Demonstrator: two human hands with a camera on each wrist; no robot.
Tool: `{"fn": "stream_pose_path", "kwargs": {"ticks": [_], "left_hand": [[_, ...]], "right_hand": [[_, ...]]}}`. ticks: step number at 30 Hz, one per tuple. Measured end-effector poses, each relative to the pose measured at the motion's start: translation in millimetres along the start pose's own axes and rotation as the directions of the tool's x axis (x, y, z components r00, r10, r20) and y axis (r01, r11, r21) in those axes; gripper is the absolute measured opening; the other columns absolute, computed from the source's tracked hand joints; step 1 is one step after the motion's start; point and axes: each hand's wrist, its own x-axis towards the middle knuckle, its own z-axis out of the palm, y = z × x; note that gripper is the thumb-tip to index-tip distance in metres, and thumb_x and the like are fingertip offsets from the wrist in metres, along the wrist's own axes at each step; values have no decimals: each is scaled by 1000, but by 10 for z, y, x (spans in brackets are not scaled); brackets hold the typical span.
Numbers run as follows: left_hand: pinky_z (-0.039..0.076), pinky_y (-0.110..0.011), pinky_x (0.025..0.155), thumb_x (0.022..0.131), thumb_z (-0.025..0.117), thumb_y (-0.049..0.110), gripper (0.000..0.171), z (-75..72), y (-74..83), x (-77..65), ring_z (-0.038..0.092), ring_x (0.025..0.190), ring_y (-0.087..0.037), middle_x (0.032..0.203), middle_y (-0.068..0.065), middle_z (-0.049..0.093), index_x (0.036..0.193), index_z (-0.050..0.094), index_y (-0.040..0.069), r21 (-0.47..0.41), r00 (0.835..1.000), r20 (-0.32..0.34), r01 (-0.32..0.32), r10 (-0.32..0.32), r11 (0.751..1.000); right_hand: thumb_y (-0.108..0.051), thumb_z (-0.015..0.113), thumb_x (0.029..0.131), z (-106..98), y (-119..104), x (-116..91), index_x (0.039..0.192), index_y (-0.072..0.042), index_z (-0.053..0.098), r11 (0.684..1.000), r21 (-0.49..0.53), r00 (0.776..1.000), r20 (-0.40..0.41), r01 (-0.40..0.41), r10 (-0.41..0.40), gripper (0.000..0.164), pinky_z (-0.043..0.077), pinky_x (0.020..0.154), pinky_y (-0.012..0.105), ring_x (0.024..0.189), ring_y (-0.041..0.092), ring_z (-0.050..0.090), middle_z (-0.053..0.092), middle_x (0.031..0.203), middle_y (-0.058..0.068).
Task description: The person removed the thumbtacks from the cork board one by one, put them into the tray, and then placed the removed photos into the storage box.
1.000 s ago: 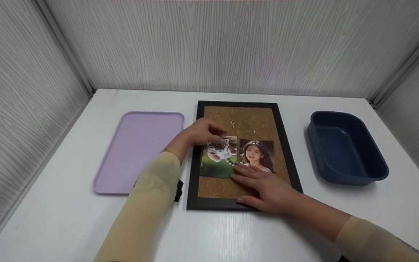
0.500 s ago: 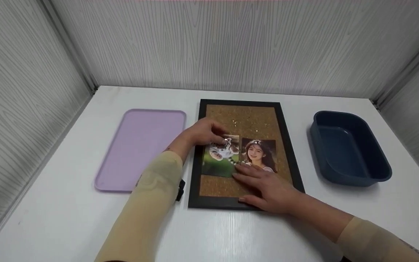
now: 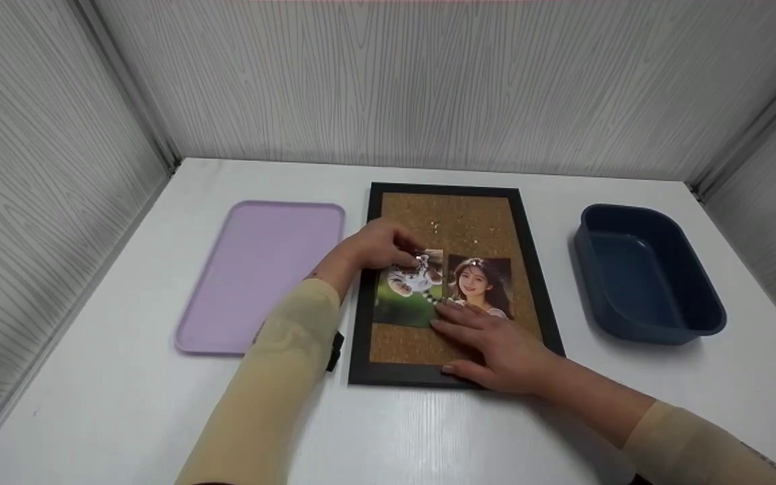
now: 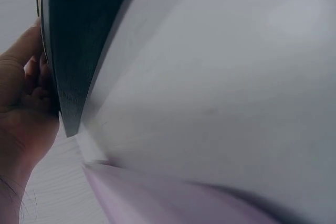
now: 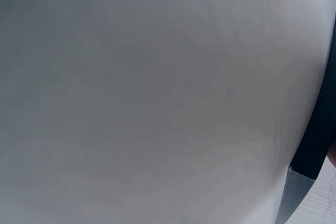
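Presently, your left hand [image 3: 381,244] is touching the far part of the animal photo [image 3: 401,310], grip unverifiable; your right hand [image 3: 499,350], fingers straight, is resting on the corkboard [image 3: 401,345].

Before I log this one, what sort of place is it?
Probably a work booth: wood-grain panels rise behind and on both sides of a white table, where a framed corkboard lies flat.

Tiger photo [image 3: 407,296] partly behind left hand [image 3: 384,246]
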Motion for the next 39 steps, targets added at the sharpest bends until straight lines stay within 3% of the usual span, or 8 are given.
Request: {"fn": "stream_pose_path", "kwargs": {"ticks": [14,39], "left_hand": [[49,-36,106,97,80,19,32,-25,32,6,67,121,-21,124,-4,77,128,78,10,30,999,38,14,-16,999],[52,-37,98,97,81,20,26,-33,72,28,68,109,-20,115,-3,79,120,81,10,83,998,53,30,-35,996]], "right_hand": [[-60,54,106,-1,8,-8,164,-22,45,1000,1,1000,0,-2,2,70,37,118,57,157,27,31,31,173,0],[-63,53,106,8,2,-13,164,-26,44,1000,-2,999,11,-30,30,70,40,116,59,156,25,33,30,173,-2]]}}
